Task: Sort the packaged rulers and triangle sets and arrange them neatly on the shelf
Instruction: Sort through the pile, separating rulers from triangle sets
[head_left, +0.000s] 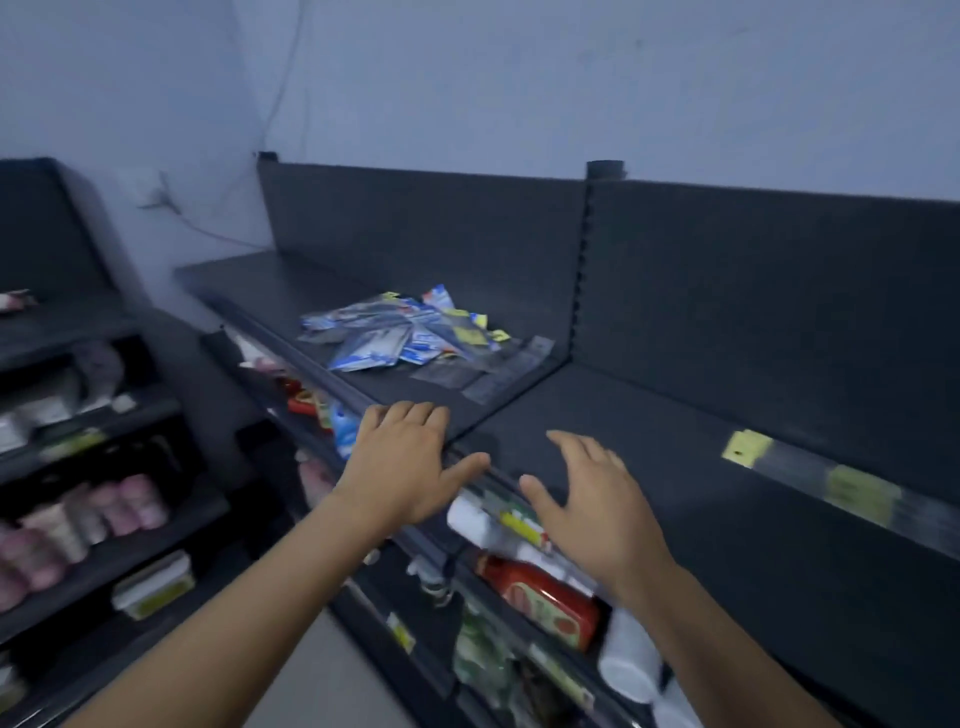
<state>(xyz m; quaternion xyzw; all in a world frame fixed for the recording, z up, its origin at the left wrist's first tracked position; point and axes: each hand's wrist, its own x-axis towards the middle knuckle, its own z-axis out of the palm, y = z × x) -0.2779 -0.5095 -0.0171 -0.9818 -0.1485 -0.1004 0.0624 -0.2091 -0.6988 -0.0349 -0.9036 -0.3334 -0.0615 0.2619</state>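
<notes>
A loose heap of packaged rulers and triangle sets (402, 332), in blue-white and clear wrappers with yellow tags, lies on the dark top shelf (291, 291) near the back panel. Clear ruler packs (498, 371) stick out at the heap's right side. Further right, a long clear ruler pack with yellow labels (831, 480) lies along the back of the shelf. My left hand (408, 460) rests flat on the shelf's front edge, fingers straight, holding nothing. My right hand (592, 506) hovers spread over the front edge, also empty. Both hands are well in front of the heap.
Below the top shelf, lower shelves hold a red sauce bottle (540, 597), white bottles (626, 660) and green packets (480, 654). A second shelving unit at the left carries pink bottles (130, 506). A vertical post (592, 260) divides the back panel. The view is blurred.
</notes>
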